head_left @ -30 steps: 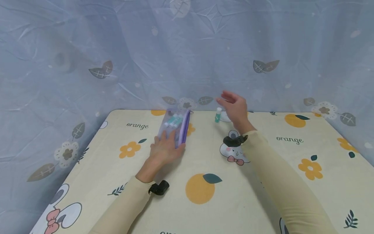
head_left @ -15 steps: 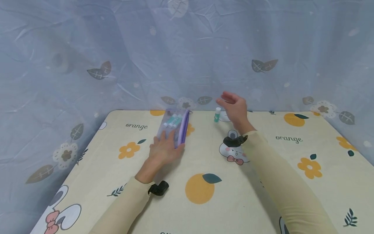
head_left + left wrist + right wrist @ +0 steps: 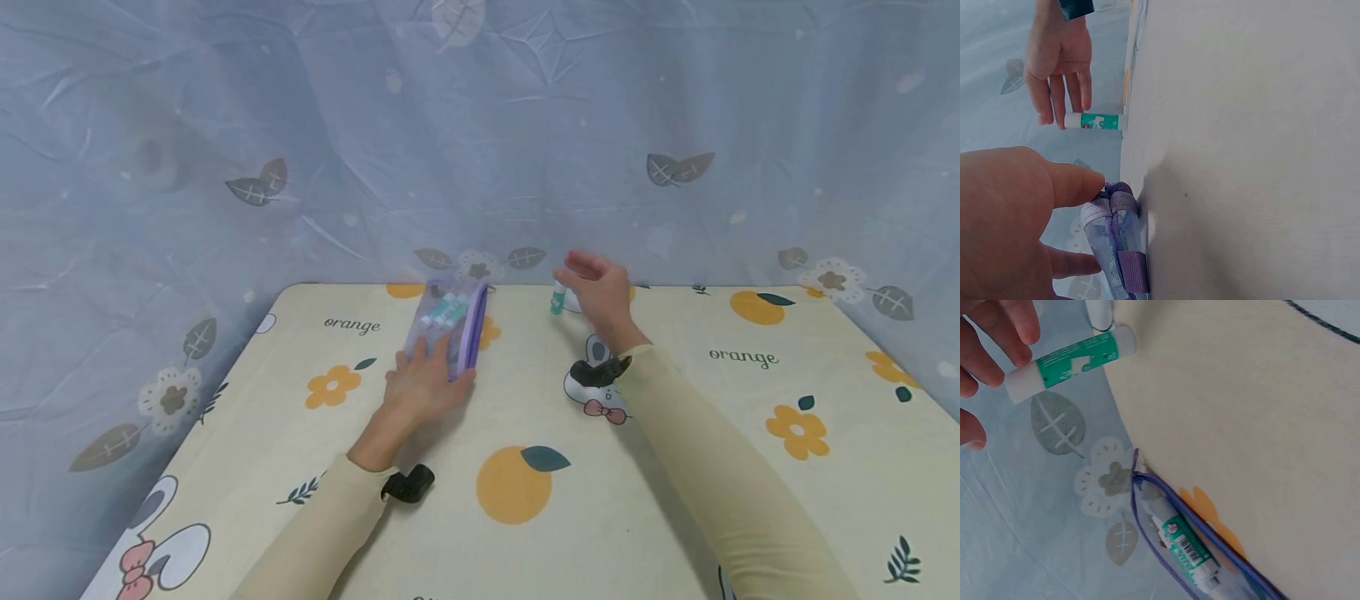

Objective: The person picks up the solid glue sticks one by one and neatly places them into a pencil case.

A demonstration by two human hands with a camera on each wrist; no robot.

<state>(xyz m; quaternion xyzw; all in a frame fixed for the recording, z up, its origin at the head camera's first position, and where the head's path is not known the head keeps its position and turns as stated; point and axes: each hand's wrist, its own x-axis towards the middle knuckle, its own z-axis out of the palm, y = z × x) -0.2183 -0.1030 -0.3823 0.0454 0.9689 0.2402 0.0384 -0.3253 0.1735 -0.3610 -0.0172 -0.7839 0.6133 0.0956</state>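
Observation:
A purple-edged see-through zip pouch [image 3: 468, 333] lies at the far side of the table with green-and-white glue sticks [image 3: 445, 310] inside. My left hand [image 3: 420, 385] rests on its near end, fingers spread and straight; the left wrist view shows the thumb at the purple edge. To the right a single glue stick [image 3: 557, 300] stands upright on the table, its white cap [image 3: 1024, 382] upward. Just over that cap is my right hand [image 3: 600, 292], fingers extended and slightly bent, the fingertips close to the cap but not wrapped round it.
A cream tablecloth [image 3: 675, 467] printed with oranges, flowers and rabbits covers the table. Behind its far edge hangs a blue-grey patterned curtain [image 3: 480, 150], close beyond the pouch and the standing glue stick.
My right hand has come down a little toward the standing glue stick, its fingertips now lower and nearer the cap. The left hand and the pouch have stayed where they were.

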